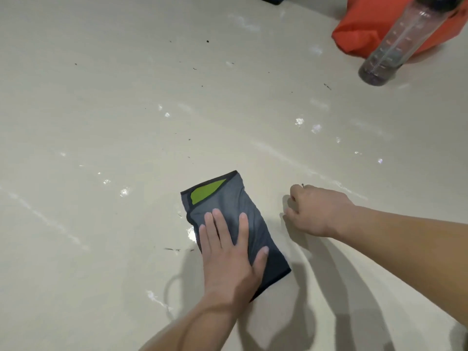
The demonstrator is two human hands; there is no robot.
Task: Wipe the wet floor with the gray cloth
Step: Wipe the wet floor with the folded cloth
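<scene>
gray cloth (235, 224) folded, flat on floor (101, 110), near centre | left hand (233, 257) pressing it, fingers straight | right hand (316, 211) just right of cloth, fingers curled, nothing held that I can see | wet streaks (298, 121) far and left, unwiped | risk, my read: cloth bunches or slips from under palm on slick tile; wide sweep knocks bottle (395, 44) far right

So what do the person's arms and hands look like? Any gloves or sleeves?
No gloves, and no sleeves in view. The left hand and right hand are bare, with no rings, watch or bracelets showing. The left forearm and right forearm are bare too, right to the picture's edge.
</scene>
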